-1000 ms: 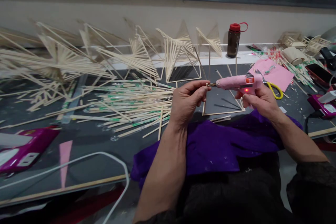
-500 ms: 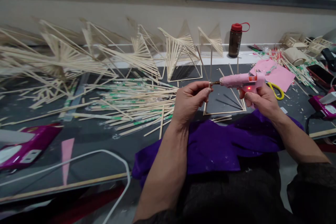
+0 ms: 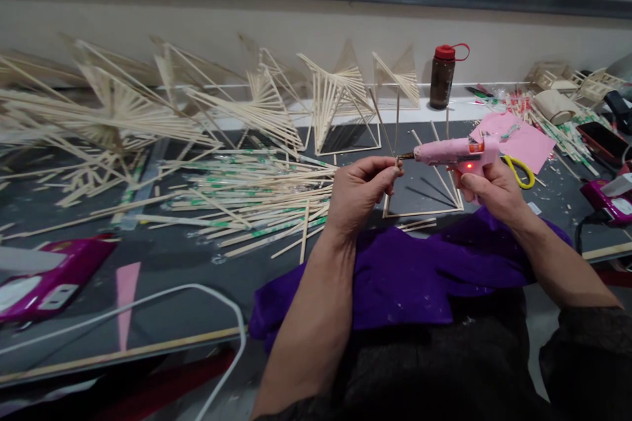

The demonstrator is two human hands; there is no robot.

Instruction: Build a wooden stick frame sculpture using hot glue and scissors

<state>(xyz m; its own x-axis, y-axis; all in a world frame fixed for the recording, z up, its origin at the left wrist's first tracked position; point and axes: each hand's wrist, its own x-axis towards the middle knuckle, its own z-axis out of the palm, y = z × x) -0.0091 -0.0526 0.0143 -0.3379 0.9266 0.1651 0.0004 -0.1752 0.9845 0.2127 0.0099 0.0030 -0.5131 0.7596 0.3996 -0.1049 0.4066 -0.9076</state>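
My right hand (image 3: 486, 184) is wrapped around a pink hot glue gun (image 3: 447, 151), whose small red light is lit. The gun points left, its metal nozzle at the fingertips of my left hand (image 3: 363, 187). Those fingers are closed in a pinch on a thin wooden stick (image 3: 397, 122) that stands roughly upright. Whether the nozzle touches the stick, I cannot tell. Below and behind both hands, a frame of wooden sticks (image 3: 424, 214) rests on the dark table, with more sticks rising from its corners; my hands hide part of it.
Many loose sticks, some in wrappers (image 3: 257, 204), lie left of my hands. Twisted stick models (image 3: 340, 92) line the wall. A red-capped bottle (image 3: 442, 79), pink paper (image 3: 513, 138) and yellow-handled scissors (image 3: 521, 174) are to the right. Purple cloth (image 3: 399, 276) covers the near edge.
My left hand has shifted very slightly down and right with the stick. The glue gun stays in nearly the same place, its nozzle still by the left fingertips.
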